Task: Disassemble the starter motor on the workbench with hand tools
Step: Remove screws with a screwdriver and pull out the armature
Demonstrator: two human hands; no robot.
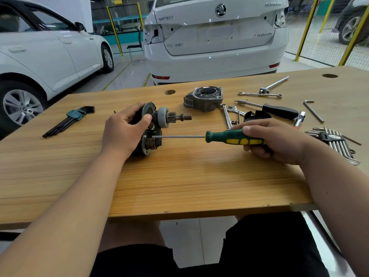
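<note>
The starter motor (159, 118) lies on its side on the wooden workbench (179, 176), its pinion shaft pointing right. My left hand (123, 130) grips its black body from the left, thumb on the front plate. My right hand (273, 140) holds a green and yellow screwdriver (229, 137) level, with the tip touching the motor's lower solenoid end at the front plate. The removed grey nose housing (203, 97) sits behind, apart from the motor.
A black hex key set (68, 120) lies at the left. Wrenches (259, 94), a black-handled driver (277, 109), a loose hex key (313, 110), a black cap (256, 115) and a chrome key set (335, 140) crowd the right. White cars stand beyond the bench's far edge.
</note>
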